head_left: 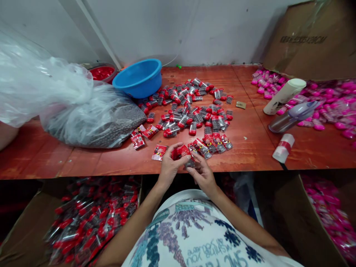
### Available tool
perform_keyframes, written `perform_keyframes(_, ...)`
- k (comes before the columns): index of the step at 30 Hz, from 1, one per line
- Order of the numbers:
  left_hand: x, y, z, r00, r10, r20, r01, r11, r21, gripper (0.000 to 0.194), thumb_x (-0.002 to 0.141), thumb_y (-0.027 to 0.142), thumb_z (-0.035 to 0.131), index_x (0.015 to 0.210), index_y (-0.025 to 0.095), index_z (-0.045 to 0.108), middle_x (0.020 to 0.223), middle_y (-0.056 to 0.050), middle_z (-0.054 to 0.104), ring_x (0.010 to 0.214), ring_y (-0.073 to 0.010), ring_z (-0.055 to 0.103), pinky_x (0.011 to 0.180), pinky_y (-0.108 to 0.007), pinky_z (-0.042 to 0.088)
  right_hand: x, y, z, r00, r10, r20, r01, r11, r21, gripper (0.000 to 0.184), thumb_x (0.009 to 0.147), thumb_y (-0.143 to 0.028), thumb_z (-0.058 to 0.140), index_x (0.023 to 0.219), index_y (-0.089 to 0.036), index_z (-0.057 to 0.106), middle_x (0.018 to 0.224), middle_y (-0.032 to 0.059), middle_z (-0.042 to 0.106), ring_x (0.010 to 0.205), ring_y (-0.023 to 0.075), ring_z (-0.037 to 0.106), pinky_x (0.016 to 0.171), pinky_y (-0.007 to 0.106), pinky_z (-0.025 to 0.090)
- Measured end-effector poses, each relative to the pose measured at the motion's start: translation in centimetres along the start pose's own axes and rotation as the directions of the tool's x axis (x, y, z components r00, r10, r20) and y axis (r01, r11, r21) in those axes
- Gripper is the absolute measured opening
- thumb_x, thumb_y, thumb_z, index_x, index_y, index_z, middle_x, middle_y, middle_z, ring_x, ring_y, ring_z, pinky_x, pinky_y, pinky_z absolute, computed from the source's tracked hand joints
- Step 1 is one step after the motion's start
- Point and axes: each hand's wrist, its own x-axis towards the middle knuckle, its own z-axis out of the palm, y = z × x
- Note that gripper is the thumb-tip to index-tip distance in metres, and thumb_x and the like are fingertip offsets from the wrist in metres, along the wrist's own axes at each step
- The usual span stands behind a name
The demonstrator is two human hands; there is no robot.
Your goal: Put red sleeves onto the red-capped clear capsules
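Both my hands meet at the near edge of the red-brown table (250,152). My left hand (170,166) is closed on a small red packet (182,151). My right hand (202,173) pinches the other end of it, where a small dark tube (190,163) shows between the fingers. A row of red wrapped packets (214,144) lies just beyond my hands. Farther back is a heap of small clear tubes with red caps (191,107).
A blue plastic bowl (138,78) and a red-filled basin (101,72) stand at the back left, beside a large clear bag of dark beads (91,118). Pink-capped tubes (328,104), two bottles (283,96) and a cardboard box (311,40) fill the right. Boxes of tubes (91,222) sit below.
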Motion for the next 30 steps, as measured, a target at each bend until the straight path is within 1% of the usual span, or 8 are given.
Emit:
perform_keyframes(6, -0.3, -1.1, 0.4, 1.0, -0.006, 0.014, 0.008, 0.997, -0.075, 0.053, 0.062, 0.022, 0.08, 0.112, 0.019, 0.063, 0.081, -0.001, 0.068, 0.068, -0.0118, 0.06, 0.064, -0.022, 0.047, 0.4, -0.2, 0.0, 0.996, 0.023, -0.086, -0.017, 0.997, 0.071, 0.039, 0.084, -0.034, 0.063, 0.121, -0.027, 0.055, 0.07, -0.0055, 0.058, 0.042, 0.0045, 0.047, 0.038, 0.017, 0.04)
perform_keyframes(11, -0.5, -1.6, 0.6, 0.998, -0.059, 0.0, 0.059, 0.987, -0.152, 0.06, 0.064, 0.024, 0.079, 0.12, 0.021, 0.06, 0.074, 0.002, 0.064, 0.046, -0.0053, 0.045, 0.042, -0.018, 0.033, 1.1, -0.3, 0.2, 0.991, 0.029, -0.132, -0.005, 0.984, 0.177, 0.033, 0.081, -0.033, 0.066, 0.111, -0.024, 0.054, 0.065, -0.0077, 0.059, 0.039, 0.0049, 0.05, 0.037, 0.016, 0.04)
perform_keyframes(15, -0.3, -1.5, 0.3, 0.996, -0.089, 0.026, 0.092, 0.983, -0.158, 0.059, 0.062, 0.024, 0.08, 0.117, 0.02, 0.061, 0.075, 0.002, 0.065, 0.044, -0.0039, 0.041, 0.037, -0.017, 0.027, 1.2, 0.0, 0.0, 0.994, 0.045, -0.104, -0.026, 0.983, 0.182, 0.039, 0.079, -0.034, 0.068, 0.113, -0.026, 0.051, 0.066, -0.0082, 0.06, 0.038, 0.0055, 0.05, 0.037, 0.017, 0.04)
perform_keyframes(18, 0.0, -1.4, 0.3, 0.996, -0.084, -0.022, 0.08, 0.984, -0.158, 0.059, 0.056, 0.019, 0.083, 0.112, 0.019, 0.064, 0.079, 0.0, 0.068, 0.052, -0.0074, 0.054, 0.046, -0.018, 0.04, 1.2, 0.7, -0.2, 0.992, 0.049, -0.12, -0.04, 0.996, 0.076, 0.045, 0.077, -0.035, 0.07, 0.118, -0.026, 0.054, 0.076, -0.0051, 0.062, 0.044, 0.0058, 0.05, 0.041, 0.019, 0.043)
perform_keyframes(20, 0.2, -1.4, 0.4, 0.997, -0.072, -0.039, 0.065, 0.983, -0.174, 0.055, 0.054, 0.016, 0.084, 0.106, 0.018, 0.066, 0.082, -0.001, 0.071, 0.065, -0.012, 0.062, 0.059, -0.022, 0.049, 1.3, 1.1, -0.3, 0.984, 0.029, -0.173, -0.032, 0.999, -0.015, 0.041, 0.077, -0.036, 0.07, 0.114, -0.023, 0.06, 0.069, -0.0052, 0.058, 0.048, 0.0074, 0.049, 0.045, 0.02, 0.045)
perform_keyframes(24, 0.7, -2.0, 0.6, 0.997, -0.079, 0.003, 0.078, 0.976, -0.202, 0.044, 0.055, 0.014, 0.083, 0.097, 0.016, 0.069, 0.089, -0.004, 0.073, 0.08, -0.0169, 0.067, 0.071, -0.024, 0.052, 1.9, 1.4, -1.7, 0.976, -0.063, -0.208, 0.017, 0.976, -0.218, 0.035, 0.081, -0.039, 0.067, 0.111, -0.021, 0.065, 0.071, -0.0017, 0.063, 0.059, 0.0118, 0.055, 0.06, 0.025, 0.05)
perform_keyframes(27, 1.2, -2.6, 0.1, 0.984, -0.174, 0.035, 0.176, 0.936, -0.305, 0.046, 0.062, 0.015, 0.08, 0.106, 0.017, 0.066, 0.095, -0.007, 0.074, 0.079, -0.0165, 0.068, 0.068, -0.024, 0.053, 3.1, 0.7, -4.2, 0.941, -0.191, -0.28, 0.064, 0.912, -0.404, 0.037, 0.084, -0.04, 0.062, 0.117, -0.022, 0.064, 0.1, 0.0053, 0.068, 0.083, 0.0176, 0.062, 0.081, 0.033, 0.051)
perform_keyframes(30, 1.5, -2.8, -0.4, 0.951, -0.296, 0.092, 0.306, 0.858, -0.412, 0.043, 0.065, 0.011, 0.076, 0.106, 0.013, 0.065, 0.096, -0.012, 0.074, 0.079, -0.0196, 0.07, 0.071, -0.029, 0.056, 4.1, -0.5, -6.4, 0.902, -0.278, -0.33, 0.001, 0.765, -0.643, 0.04, 0.085, -0.041, 0.06, 0.121, -0.023, 0.063, 0.112, 0.0094, 0.064, 0.095, 0.0227, 0.061, 0.086, 0.038, 0.049)
